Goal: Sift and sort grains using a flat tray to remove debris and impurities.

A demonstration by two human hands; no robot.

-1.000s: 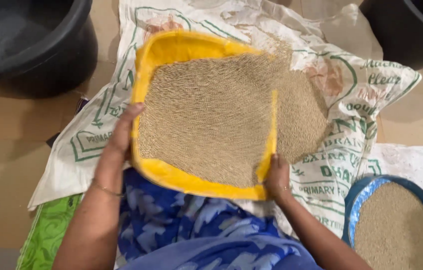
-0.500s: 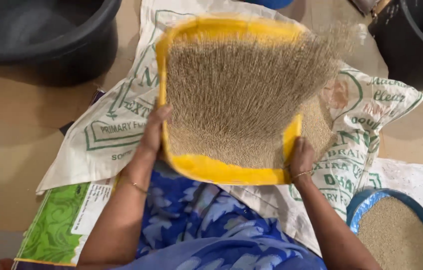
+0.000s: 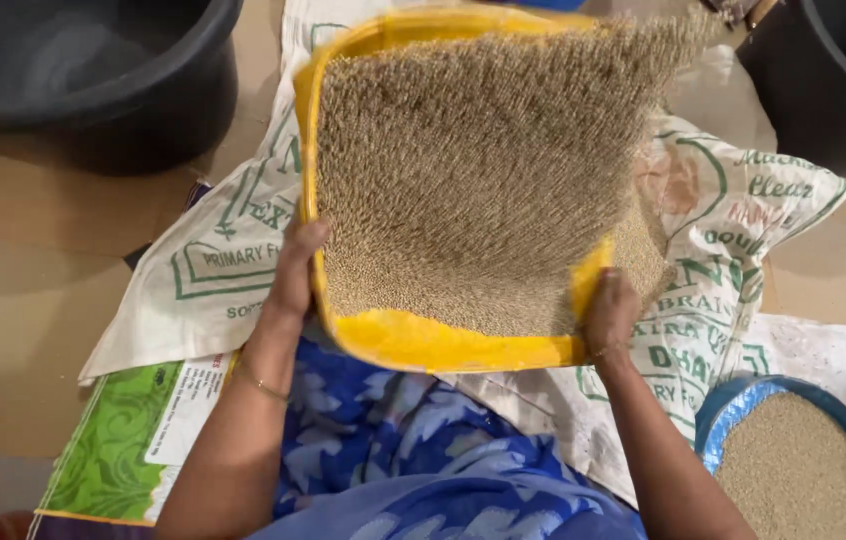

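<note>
Winnowing of grain, head view. Yellow tray [image 3: 413, 340] raised over a white sack [image 3: 223, 270] spread on the floor, near rim low against the blue-clad lap [image 3: 413, 440], far edge tipped up. Left hand [image 3: 295, 272] clamped on the left rim, thumb inside; right hand [image 3: 611, 315] clamped on the right rim, fingers curled round the edge. Grain [image 3: 483, 170] streaked and blurred across the whole tray, part of it airborne at the far right corner, a loose heap [image 3: 643, 255] lying on the sack just beyond the right rim. Step in hand, as judged: the toss itself, grain thrown up to part it from chaff. Next move likely calls for a level tray under the falling grain and an unbroken grip on both rims, or more will spill past the right edge. Blue basin [image 3: 733, 420] of grain at lower right; black tubs at upper left [image 3: 93, 70] and upper right [image 3: 833, 90]; green sack [image 3: 113, 450] under the left forearm.
</note>
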